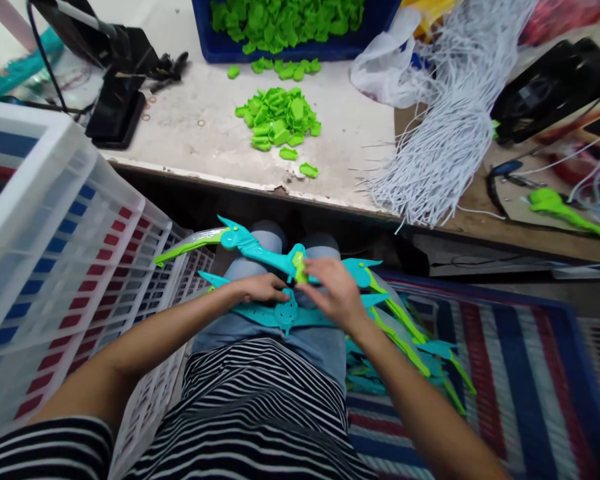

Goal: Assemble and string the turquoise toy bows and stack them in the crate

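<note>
Here, over my lap, my left hand is curled around the middle of a turquoise toy bow, fingers clamped on its grip. My right hand meets it from the other side, fingertips pinched together on a small green piece that sits against the bow's centre. The bow runs slanting from upper left to right, and its far left limb ends in a lime-green tip that reaches over the edge of the white plastic crate beside my left knee.

Just beneath my hands a second turquoise bow lies flat across my jeans. To the right of my right wrist, more bows in turquoise and green are heaped on a striped woven sack, touching one another.

Ahead of me, the surface carries a loose pile of green plastic pieces, with a few strays lying near its front edge. Behind that pile stands a blue bin filled with the same green pieces. A thick bundle of white cords hangs over the right part of the surface, and a black stand sits at the left, well apart from the pile.
</note>
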A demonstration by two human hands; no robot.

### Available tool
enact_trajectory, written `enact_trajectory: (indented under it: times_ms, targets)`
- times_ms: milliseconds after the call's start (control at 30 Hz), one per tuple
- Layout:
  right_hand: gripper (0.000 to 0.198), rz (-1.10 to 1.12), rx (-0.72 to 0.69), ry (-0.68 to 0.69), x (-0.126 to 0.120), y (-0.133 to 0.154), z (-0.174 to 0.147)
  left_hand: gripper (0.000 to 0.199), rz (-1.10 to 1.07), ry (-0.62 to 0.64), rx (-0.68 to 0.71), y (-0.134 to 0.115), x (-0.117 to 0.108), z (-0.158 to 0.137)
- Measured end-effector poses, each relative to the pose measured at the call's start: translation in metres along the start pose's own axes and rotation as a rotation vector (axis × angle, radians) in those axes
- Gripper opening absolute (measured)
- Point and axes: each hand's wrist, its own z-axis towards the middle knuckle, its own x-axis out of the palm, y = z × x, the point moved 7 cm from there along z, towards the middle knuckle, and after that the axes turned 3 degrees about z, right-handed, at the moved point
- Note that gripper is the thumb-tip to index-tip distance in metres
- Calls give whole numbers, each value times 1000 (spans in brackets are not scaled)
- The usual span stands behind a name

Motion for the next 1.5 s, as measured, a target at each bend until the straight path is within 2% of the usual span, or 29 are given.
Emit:
enact_trajectory:
  times_ms: [100, 200, 367, 533, 633, 800, 933, 1000, 1067, 1100, 1167, 1267, 1367, 1433, 1500]
  targets:
    - [18, 26, 7, 68, 32, 29, -63, 41, -34, 31, 3, 1, 2, 1]
    - [20, 24, 67, 63, 53, 31, -90, 48, -62, 65, 11, -1, 5, 2]
    - [25, 59, 125, -2, 62, 20, -91, 54, -12, 24, 23, -2, 1, 0]
    - [19, 96, 157, -28, 61, 21, -94, 57, 75, 85, 107, -5, 5, -3]
    - [16, 107, 256, -58, 61, 16, -94, 55, 219, 9, 153, -5, 3, -1]
    - [45, 201, 499, 22, 76, -5, -93, 39, 329, -92, 201, -7, 0, 3]
    - [58, 166, 490, 79, 77, -10, -89, 26, 441, -144, 179, -13, 1, -3]
    - [56, 154, 387, 129, 67, -9, -77, 30, 542, -242, 124, -15, 5, -13]
    - [35, 92, 249, 113, 44, -9, -51, 38, 682, -422, 85, -16, 12, -27]
    - [25, 40, 200, 65, 29, -12, -33, 40, 761, -505, 92, -17, 19, -34]
    - [22, -82, 170, -79, -3, -26, 11, 47, 914, -586, 140, -17, 39, -43]
    - [25, -236, 184, -181, -26, -58, 86, 69, 1054, -524, 168, -10, 60, -43]
    - [23, -368, 186, -72, -14, -86, 147, 94, 1090, -399, 140, -13, 56, -38]
    - [21, -405, 213, 23, -3, -98, 168, 106, 1101, -308, 110, -21, 48, -36]
    - [21, -418, 309, 27, -5, -107, 174, 104, 1117, -219, 70, -30, 39, -36]
